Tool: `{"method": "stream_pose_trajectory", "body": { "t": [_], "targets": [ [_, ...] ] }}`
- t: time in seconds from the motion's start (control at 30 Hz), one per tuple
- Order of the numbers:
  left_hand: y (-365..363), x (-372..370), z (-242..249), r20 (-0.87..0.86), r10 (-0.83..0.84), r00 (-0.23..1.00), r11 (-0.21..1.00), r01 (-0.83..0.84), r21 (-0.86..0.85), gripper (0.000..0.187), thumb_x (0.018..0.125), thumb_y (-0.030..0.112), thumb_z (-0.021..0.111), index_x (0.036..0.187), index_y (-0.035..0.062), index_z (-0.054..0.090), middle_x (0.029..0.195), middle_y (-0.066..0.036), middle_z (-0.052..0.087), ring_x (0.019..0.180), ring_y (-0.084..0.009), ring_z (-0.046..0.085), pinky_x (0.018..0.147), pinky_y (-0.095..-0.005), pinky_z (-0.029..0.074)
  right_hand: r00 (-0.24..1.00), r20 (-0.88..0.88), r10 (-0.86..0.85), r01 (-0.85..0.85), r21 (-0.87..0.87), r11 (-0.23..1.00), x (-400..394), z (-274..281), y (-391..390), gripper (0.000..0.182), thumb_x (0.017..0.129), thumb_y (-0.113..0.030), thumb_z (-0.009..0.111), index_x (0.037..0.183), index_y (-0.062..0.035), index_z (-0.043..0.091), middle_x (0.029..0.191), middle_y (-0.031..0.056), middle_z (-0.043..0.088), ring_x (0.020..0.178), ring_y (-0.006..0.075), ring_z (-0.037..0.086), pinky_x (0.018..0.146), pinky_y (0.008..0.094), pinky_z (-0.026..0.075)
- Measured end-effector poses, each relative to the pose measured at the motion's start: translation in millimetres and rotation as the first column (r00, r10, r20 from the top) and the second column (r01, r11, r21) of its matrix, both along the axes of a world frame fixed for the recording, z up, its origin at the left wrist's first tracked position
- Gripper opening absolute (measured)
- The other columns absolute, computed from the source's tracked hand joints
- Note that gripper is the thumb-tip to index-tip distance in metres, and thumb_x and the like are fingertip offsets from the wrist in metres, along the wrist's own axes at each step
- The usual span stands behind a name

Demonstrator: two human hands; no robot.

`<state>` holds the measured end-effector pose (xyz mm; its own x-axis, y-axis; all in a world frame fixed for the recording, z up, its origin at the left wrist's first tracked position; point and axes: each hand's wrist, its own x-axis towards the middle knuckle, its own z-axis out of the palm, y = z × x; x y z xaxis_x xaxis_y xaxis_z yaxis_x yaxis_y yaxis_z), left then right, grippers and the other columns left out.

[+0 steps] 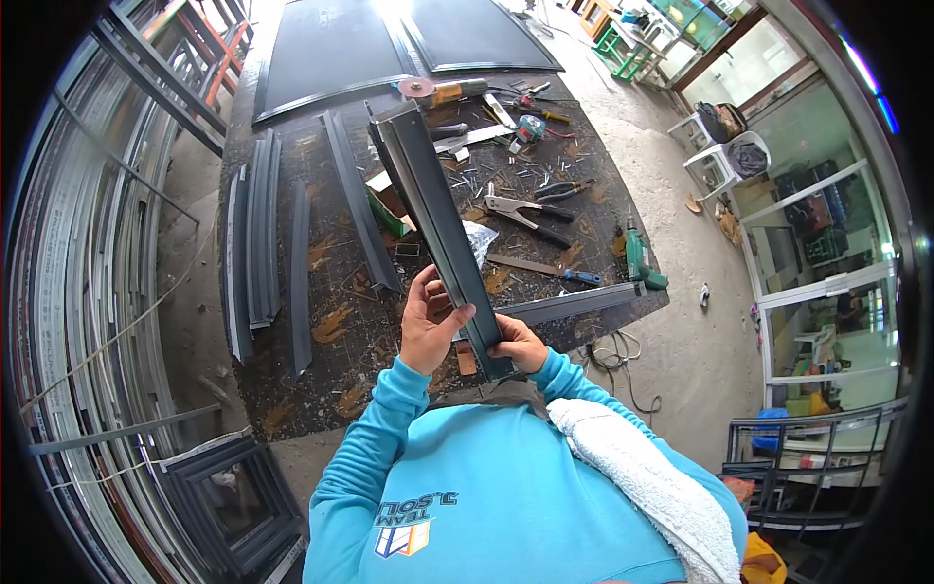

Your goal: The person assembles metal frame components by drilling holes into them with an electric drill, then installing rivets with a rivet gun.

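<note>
A long dark grey metal profile [440, 209] stands out in front of my body, its far end raised over the workbench. My left hand [430, 321] grips its left side, with the thumb laid across the profile. Lower down, near the close end, my right hand [519, 344] is closed around the right edge. Just right of the profile lie a file [545, 269] with a blue handle, a hand riveter [525, 216] and pliers [561, 190]. Another dark profile [574, 305] rests on the bench beyond my right hand.
On the dark workbench [336, 399] several cut profiles [263, 229] lie at the left. An angle grinder [443, 91] and a green drill [637, 261] rest farther off. Large dark panels [331, 49] cover the far end. Long profiles fill a rack [107, 282] at left; cables [618, 355] lie on the floor.
</note>
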<state>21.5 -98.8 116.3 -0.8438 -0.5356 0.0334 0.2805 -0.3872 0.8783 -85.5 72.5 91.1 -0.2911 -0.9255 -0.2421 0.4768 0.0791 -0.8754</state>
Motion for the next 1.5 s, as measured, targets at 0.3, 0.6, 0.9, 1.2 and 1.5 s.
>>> {"method": "stream_pose_trajectory", "body": {
  "t": [0.3, 0.6, 0.9, 1.2, 1.5],
  "targets": [
    [4, -28, 13, 0.127, 0.032, 0.991, 0.999, -0.03, -0.02, 0.065, 0.078, -0.003, 0.075, 0.134, 0.0014, 0.042, 0.112, -0.008, 0.06, 0.1, -0.0168, 0.062, 0.084, -0.0312, 0.055, 0.999, -0.03, -0.01, 0.008, -0.083, 0.996, -22, 13, 12, 0.06, 0.075, -0.001, 0.06, 0.134, 0.0012, 0.048, 0.117, 0.013, 0.063, 0.106, 0.0219, 0.064, 0.097, 0.0361, 0.05],
    [6, -87, 46, 0.122, 0.028, 0.992, 1.0, -0.028, -0.004, 0.029, 0.086, 0.013, 0.074, 0.111, 0.0049, 0.063, 0.101, -0.005, 0.069, 0.087, -0.0133, 0.067, 0.073, -0.0266, 0.057, 0.993, -0.119, 0.025, -0.045, -0.165, 0.985, -71, 52, 25, 0.051, 0.081, -0.002, 0.061, 0.131, 0.0016, 0.052, 0.116, 0.0093, 0.065, 0.102, 0.0155, 0.062, 0.096, 0.0308, 0.048],
    [63, -118, 39, 0.202, 0.097, 0.975, 0.995, -0.093, -0.031, 0.027, 0.087, 0.019, 0.074, 0.107, 0.0034, 0.065, 0.096, -0.005, 0.069, 0.083, -0.0133, 0.067, 0.072, -0.0261, 0.057, 0.989, -0.082, 0.125, -0.136, -0.159, 0.978, -114, 35, 75, 0.058, 0.082, -0.005, 0.064, 0.137, 0.0013, 0.048, 0.118, 0.008, 0.064, 0.102, 0.0137, 0.062, 0.095, 0.0296, 0.048],
    [105, -136, 38, 0.182, 0.155, 0.971, 0.988, -0.154, -0.016, 0.029, 0.087, 0.018, 0.075, 0.109, 0.0019, 0.065, 0.1, -0.007, 0.069, 0.089, -0.0149, 0.066, 0.077, -0.0265, 0.053, 0.984, -0.073, 0.165, -0.176, -0.186, 0.967, -143, 24, 107, 0.054, 0.079, -0.005, 0.065, 0.132, 0.0008, 0.054, 0.114, 0.0085, 0.066, 0.101, 0.0145, 0.063, 0.095, 0.0293, 0.049],
    [111, -132, 33, 0.226, 0.222, 0.949, 0.975, -0.221, -0.03, 0.029, 0.086, 0.017, 0.075, 0.108, 0.0009, 0.064, 0.099, -0.007, 0.069, 0.089, -0.0154, 0.066, 0.078, -0.0266, 0.054, 0.969, -0.05, 0.241, -0.246, -0.173, 0.954, -150, 15, 108, 0.056, 0.081, -0.007, 0.064, 0.135, 0.0008, 0.051, 0.115, 0.008, 0.065, 0.101, 0.0147, 0.063, 0.096, 0.0298, 0.048]
  ]
}}
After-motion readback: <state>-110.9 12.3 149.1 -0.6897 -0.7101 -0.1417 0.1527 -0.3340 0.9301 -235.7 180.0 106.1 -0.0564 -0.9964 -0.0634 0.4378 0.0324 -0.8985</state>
